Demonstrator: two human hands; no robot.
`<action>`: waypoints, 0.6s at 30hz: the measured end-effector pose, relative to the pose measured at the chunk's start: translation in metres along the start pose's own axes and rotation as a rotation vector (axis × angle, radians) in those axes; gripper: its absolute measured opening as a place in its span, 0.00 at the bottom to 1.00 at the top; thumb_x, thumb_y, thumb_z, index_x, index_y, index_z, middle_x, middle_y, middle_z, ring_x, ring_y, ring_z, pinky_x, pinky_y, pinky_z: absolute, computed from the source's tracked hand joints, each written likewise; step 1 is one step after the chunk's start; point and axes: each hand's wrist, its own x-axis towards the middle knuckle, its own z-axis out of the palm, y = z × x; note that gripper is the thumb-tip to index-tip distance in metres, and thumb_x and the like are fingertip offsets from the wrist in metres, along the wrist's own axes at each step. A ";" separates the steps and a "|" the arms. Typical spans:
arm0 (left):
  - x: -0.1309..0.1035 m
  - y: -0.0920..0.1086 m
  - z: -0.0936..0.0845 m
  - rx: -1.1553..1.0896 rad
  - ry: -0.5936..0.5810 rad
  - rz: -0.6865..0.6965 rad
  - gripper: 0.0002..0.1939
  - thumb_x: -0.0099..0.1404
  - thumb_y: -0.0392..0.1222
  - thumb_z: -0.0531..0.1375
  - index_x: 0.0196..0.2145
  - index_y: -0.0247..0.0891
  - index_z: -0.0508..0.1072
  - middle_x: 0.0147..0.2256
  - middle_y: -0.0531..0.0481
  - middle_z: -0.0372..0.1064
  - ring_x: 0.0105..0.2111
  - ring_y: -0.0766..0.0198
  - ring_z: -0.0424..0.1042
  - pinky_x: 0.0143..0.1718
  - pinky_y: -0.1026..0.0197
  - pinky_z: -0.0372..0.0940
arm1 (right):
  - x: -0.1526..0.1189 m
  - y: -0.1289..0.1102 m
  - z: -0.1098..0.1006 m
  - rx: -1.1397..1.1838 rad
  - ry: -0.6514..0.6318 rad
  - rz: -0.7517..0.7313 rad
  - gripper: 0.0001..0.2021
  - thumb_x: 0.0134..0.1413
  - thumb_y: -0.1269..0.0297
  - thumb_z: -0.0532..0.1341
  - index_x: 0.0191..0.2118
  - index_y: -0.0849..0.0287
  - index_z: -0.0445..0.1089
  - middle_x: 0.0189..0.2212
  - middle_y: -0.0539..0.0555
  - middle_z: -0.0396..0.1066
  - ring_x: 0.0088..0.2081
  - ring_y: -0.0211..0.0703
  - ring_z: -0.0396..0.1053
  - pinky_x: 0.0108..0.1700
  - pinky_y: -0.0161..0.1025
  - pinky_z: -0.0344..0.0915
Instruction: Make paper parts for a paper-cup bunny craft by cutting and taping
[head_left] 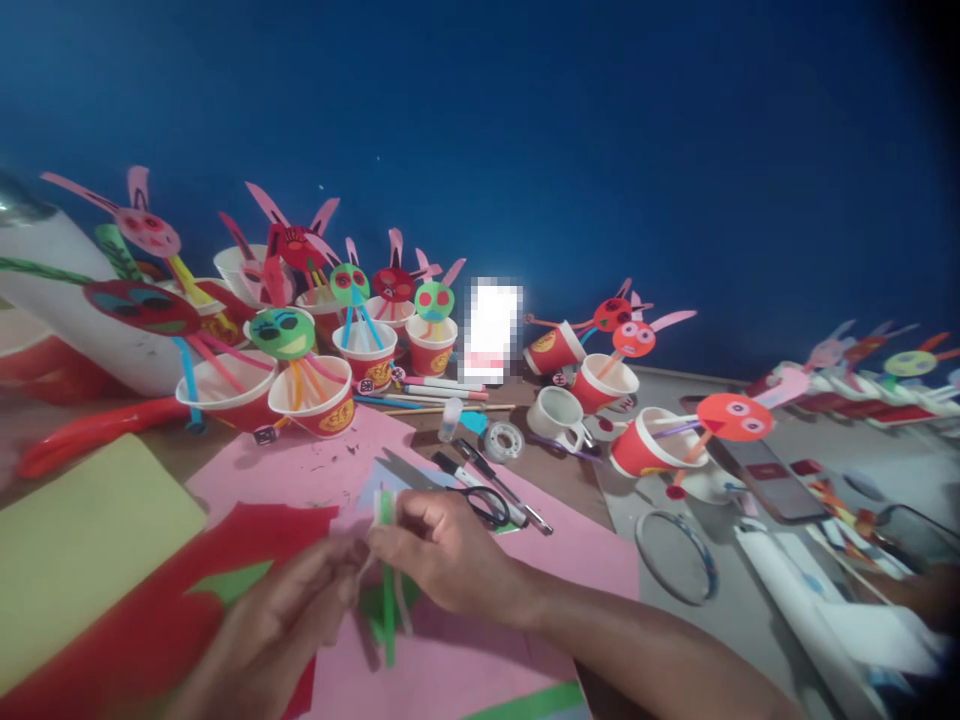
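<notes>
My right hand (pixel 450 555) is closed around the upper part of a narrow green paper strip (pixel 389 625), with a whitish piece at its top. Pale thin strips hang beside the green one. Fingers pinched, my left hand (pixel 289 600) meets the right one at a pale strip; the exact grip is blurred. Below the hands lies pink paper (pixel 480 660), with a dark green piece partly hidden behind the strips. Scissors (pixel 487 505) with black handles lie just beyond my right hand, beside a black pen (pixel 499 478) and a white marker.
Red paper cups (pixel 319 405) with paper rabbit-like figures stand along the blue wall. Yellow paper (pixel 90 550) and red paper (pixel 262 535) lie at left. A tape roll (pixel 503 440) and a white mug (pixel 553 412) stand behind the scissors. At right are a phone (pixel 772 480) and a ring (pixel 701 555).
</notes>
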 end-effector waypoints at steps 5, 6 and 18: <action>0.005 0.015 0.000 -0.152 -0.135 -0.117 0.17 0.58 0.53 0.58 0.25 0.35 0.69 0.18 0.55 0.60 0.19 0.71 0.57 0.20 0.69 0.53 | -0.004 0.004 0.004 -0.023 -0.045 -0.001 0.15 0.55 0.59 0.57 0.21 0.59 0.56 0.18 0.43 0.51 0.22 0.32 0.50 0.23 0.31 0.49; 0.005 0.018 0.000 -0.189 -0.185 -0.131 0.17 0.57 0.53 0.59 0.25 0.34 0.69 0.17 0.55 0.60 0.18 0.72 0.56 0.20 0.69 0.52 | -0.004 0.004 0.005 -0.022 -0.047 -0.003 0.15 0.55 0.60 0.57 0.21 0.59 0.57 0.19 0.43 0.52 0.22 0.32 0.51 0.24 0.31 0.50; 0.003 0.010 0.008 -0.327 -0.203 -0.051 0.18 0.55 0.53 0.60 0.22 0.34 0.66 0.18 0.54 0.62 0.17 0.72 0.60 0.19 0.68 0.55 | -0.005 0.005 0.009 0.021 -0.067 0.091 0.16 0.56 0.53 0.55 0.25 0.60 0.63 0.20 0.46 0.55 0.24 0.37 0.54 0.26 0.33 0.54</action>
